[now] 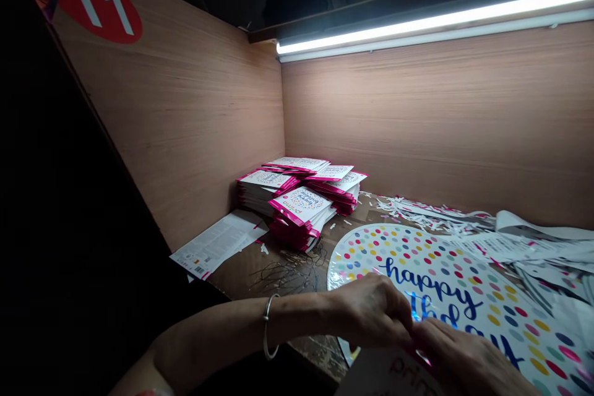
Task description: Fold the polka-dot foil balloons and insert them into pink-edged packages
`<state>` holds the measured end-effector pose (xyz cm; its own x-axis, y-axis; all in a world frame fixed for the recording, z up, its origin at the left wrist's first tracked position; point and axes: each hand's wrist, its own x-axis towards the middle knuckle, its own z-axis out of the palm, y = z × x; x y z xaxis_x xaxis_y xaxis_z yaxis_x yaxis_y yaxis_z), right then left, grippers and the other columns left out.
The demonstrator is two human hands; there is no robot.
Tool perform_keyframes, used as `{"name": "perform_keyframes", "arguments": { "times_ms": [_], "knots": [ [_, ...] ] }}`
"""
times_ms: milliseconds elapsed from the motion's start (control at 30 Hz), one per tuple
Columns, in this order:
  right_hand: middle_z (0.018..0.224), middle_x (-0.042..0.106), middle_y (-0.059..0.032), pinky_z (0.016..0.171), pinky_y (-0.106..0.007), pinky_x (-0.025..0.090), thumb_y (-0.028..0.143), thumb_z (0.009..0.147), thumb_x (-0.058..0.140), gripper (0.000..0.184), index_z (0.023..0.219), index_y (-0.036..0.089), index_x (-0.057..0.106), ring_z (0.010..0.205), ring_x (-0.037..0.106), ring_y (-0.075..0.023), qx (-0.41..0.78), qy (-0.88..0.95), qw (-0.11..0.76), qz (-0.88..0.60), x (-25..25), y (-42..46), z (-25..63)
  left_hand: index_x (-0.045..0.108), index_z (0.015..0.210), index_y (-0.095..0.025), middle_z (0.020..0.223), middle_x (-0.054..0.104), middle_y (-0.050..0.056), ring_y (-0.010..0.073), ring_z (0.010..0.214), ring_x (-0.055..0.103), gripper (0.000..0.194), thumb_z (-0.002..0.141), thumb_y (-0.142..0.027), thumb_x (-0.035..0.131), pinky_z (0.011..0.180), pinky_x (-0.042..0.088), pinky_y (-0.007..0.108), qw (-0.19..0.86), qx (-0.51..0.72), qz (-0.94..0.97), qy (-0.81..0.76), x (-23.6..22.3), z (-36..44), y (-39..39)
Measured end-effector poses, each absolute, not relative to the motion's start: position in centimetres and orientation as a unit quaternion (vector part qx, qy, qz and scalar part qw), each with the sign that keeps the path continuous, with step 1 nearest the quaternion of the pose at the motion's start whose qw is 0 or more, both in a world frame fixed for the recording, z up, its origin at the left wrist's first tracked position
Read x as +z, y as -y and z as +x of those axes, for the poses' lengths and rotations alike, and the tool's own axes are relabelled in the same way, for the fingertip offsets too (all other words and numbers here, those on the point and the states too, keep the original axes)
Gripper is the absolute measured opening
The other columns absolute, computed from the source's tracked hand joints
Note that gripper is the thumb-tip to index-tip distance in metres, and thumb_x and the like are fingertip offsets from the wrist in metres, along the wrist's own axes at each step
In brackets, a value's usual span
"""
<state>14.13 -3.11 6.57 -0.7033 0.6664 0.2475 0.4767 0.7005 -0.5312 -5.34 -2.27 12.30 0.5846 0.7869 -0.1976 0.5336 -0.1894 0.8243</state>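
Observation:
My left hand (371, 312), with a bangle on its wrist, is closed in a pinch at the pink top edge of a white printed packet (371, 374). Right beside it, my right hand (468, 356) also has its fingers closed on that pink edge. The packet hangs below my hands and shows part of the word "prima"; its lower part is cut off by the frame. Behind and under my hands lies a big, flat foil balloon (371, 247) with coloured dots and blue "happy birthday" lettering. My hands and the packet cover part of it.
Stacked pink-and-white packets (304, 204) fill the back left corner. Printed sheets (218, 244) lie at the table's left edge, near dark thin strands (290, 272). Paper strips and scraps (417, 213) run along the back. Wooden panels (195, 93) enclose the bench beneath a lamp (436, 18).

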Motion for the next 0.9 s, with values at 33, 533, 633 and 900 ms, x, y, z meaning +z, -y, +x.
{"name": "perform_keyframes", "arguments": {
  "times_ms": [33,533,633,900],
  "knots": [
    [0.07,0.065,-0.0021,0.051,-0.023,0.046,0.02,0.076,0.046,0.015,0.077,0.024,0.061,0.057,0.06,-0.0163,0.244,0.887,0.214,-0.328,7.0,3.1,13.9,0.068,0.072,-0.011,0.053,0.048,-0.007,0.0053,0.052,0.044,0.006,0.07,-0.015,0.064,0.047,0.032,0.013,0.474,0.131,0.754,-0.435,12.3,-5.3,2.1],
    [0.072,0.068,-0.0017,0.069,-0.024,0.045,0.025,0.066,0.069,0.012,0.076,0.022,0.075,0.071,0.059,-0.0156,0.694,0.595,0.198,-0.354,7.4,2.2,15.5,0.068,0.074,-0.011,0.053,0.05,-0.005,0.0056,0.047,0.043,0.013,0.066,-0.021,0.068,0.042,0.031,0.015,0.613,0.124,0.66,-0.416,11.1,-6.3,1.5],
    [0.068,0.066,-0.0015,0.065,-0.024,0.044,0.024,0.065,0.07,0.009,0.072,0.02,0.073,0.066,0.057,-0.0143,0.671,0.6,0.247,-0.36,6.4,2.2,15.3,0.067,0.072,-0.011,0.057,0.053,-0.004,0.0059,0.051,0.044,0.013,0.064,-0.021,0.068,0.047,0.033,0.015,0.629,0.135,0.654,-0.399,10.9,-6.4,1.4],
    [0.066,0.063,-0.0013,0.06,-0.027,0.047,0.024,0.074,0.055,0.015,0.071,0.018,0.068,0.061,0.056,-0.0152,0.496,0.734,0.208,-0.414,2.8,1.7,16.1,0.064,0.067,-0.009,0.055,0.054,-0.003,0.0063,0.049,0.043,0.021,0.057,-0.026,0.071,0.048,0.031,0.018,0.691,0.166,0.581,-0.396,10.3,-7.6,0.8]
  ]
}}
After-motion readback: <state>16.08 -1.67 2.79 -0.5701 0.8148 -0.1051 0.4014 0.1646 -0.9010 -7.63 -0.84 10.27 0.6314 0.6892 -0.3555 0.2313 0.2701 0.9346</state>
